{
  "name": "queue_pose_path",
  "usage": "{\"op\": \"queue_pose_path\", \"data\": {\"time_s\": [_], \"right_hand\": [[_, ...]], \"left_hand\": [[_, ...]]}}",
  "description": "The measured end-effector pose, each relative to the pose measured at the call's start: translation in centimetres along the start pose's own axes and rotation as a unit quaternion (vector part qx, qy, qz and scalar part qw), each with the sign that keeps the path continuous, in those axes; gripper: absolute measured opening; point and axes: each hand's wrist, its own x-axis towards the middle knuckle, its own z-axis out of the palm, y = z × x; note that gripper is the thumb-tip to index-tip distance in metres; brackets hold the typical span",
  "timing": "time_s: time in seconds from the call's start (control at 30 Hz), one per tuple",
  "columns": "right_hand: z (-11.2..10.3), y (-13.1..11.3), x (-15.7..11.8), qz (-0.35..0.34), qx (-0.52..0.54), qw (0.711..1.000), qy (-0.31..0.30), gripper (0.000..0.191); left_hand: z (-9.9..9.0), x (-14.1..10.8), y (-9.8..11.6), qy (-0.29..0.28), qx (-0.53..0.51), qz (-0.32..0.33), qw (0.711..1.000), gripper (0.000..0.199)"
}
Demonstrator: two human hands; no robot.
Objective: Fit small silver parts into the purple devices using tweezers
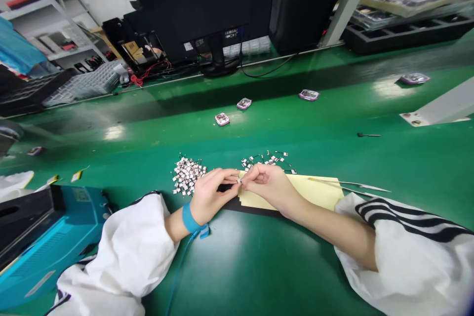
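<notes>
The left hand (213,195) and right hand (268,187) pinch a tiny metal part (239,182) between their fingertips, above yellow paper (314,192). A blue wrist strap (190,219) circles the left wrist. Tweezers (365,187) lie at the paper's right edge; heaps of similar parts (187,175) sit just beyond the hands on the green surface (237,256).

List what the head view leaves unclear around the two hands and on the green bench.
Head view:
- the small part between the left hand and right hand: mostly hidden by the fingers
- the heap of tiny metal pieces: each too small to make out
- the yellow sheets: partly hidden by the right hand
- the trays: cut off by the top edge, contents blurred
- the blue machine: cut off by the left edge
</notes>
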Motion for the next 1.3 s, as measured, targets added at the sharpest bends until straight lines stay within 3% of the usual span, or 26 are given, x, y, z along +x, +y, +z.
{"op": "queue_pose_path", "data": {"time_s": [0.27, 0.47, 0.63, 0.77, 0.97, 1.1, 1.23, 1.3], "right_hand": [[-0.3, -0.9, 0.2, 0.037, -0.009, 0.999, -0.028, 0.032], [-0.3, -0.5, 0.4, 0.028, -0.009, 0.999, -0.046, 0.033], [-0.9, -1.9, 0.3, 0.050, 0.004, 0.995, -0.091, 0.025], [-0.7, -2.3, 0.2, 0.063, 0.003, 0.996, -0.062, 0.025], [-0.1, -2.4, 0.0, 0.052, -0.018, 0.998, -0.040, 0.030], [-0.6, -4.1, -0.4, 0.041, -0.061, 0.994, -0.079, 0.030], [-3.1, -6.2, -0.3, 0.017, -0.172, 0.979, -0.110, 0.018], [-5.4, -6.6, 0.0, 0.013, -0.247, 0.964, -0.104, 0.018]], "left_hand": [[-0.2, 0.2, 0.3, -0.008, 0.005, 0.015, 1.000, 0.019], [-0.4, 0.2, 0.6, -0.022, -0.002, 0.016, 1.000, 0.018], [-0.4, 0.3, 0.5, -0.001, -0.127, -0.095, 0.987, 0.020], [-0.2, 0.3, 0.4, 0.002, -0.171, -0.128, 0.977, 0.021], [-0.7, 0.8, 1.3, -0.046, -0.220, -0.173, 0.959, 0.034], [-1.2, 2.0, 2.7, -0.094, -0.226, -0.164, 0.956, 0.040], [-2.9, 4.2, 3.1, -0.177, -0.144, -0.098, 0.969, 0.046], [-4.5, 5.8, 2.2, -0.187, -0.061, -0.068, 0.978, 0.039]]}}
